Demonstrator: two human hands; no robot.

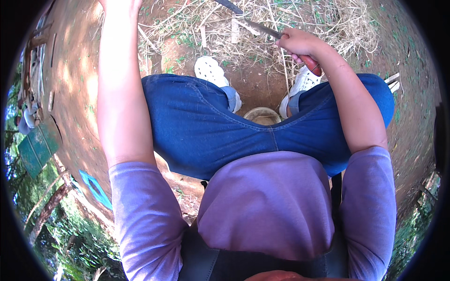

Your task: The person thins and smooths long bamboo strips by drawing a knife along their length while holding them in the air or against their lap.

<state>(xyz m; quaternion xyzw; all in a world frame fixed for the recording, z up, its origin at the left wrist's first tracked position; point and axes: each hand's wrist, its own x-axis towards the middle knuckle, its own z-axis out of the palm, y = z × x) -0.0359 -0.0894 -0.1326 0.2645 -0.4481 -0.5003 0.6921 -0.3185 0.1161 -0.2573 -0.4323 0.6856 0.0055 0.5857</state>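
My right hand (300, 43) is closed around a knife with a reddish-brown handle (311, 65). Its long dark blade points up and to the left, over the straw. At the top edge, my left hand (120, 3) is mostly cut off by the picture's rim, so its fingers are hidden. Another dark, flat, blade-like piece (228, 6) enters from the top edge, left of the knife tip; what it belongs to is out of view. Dry straw and pale wood splinters (234, 31) lie on the ground below the knife.
I sit with knees spread, white clogs (210, 71) on bare soil. Between my feet is a round pale container (260, 109), partly hidden by my trousers. At left are a green panel (38, 146) and a blue frame-like object (95, 188). Pale wood pieces (393, 84) lie beyond my right knee.
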